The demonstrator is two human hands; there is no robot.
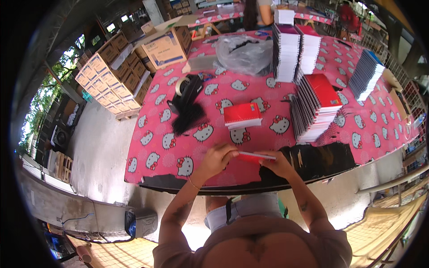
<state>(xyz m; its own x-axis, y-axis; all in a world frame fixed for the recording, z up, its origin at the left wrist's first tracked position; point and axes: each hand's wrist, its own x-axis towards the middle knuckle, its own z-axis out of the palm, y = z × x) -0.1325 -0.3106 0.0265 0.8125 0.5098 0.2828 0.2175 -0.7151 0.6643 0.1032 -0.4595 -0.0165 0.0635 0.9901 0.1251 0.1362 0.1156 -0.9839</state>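
Over the near edge of the table, both my hands hold one thin red notebook (254,157) level between them. My left hand (217,159) pinches its left end, thumb and fingers closed. At its right end my right hand (278,164) grips with the fingers partly hidden beneath. Just beyond lies a small stack of red notebooks (242,115). A taller stack of red spiral notebooks (316,107) leans to the right of it. Left of the small stack are a tape dispenser (187,93) with a roll of tape and a heap of black binding wires (190,118).
A pink patterned cloth covers the table (152,134). Farther back stand tall notebook stacks (286,51), a blue-covered stack (367,73) and a clear plastic bag (246,53). An open carton (167,47) and boxes on a pallet (114,78) are at left. Another person (259,13) is beyond.
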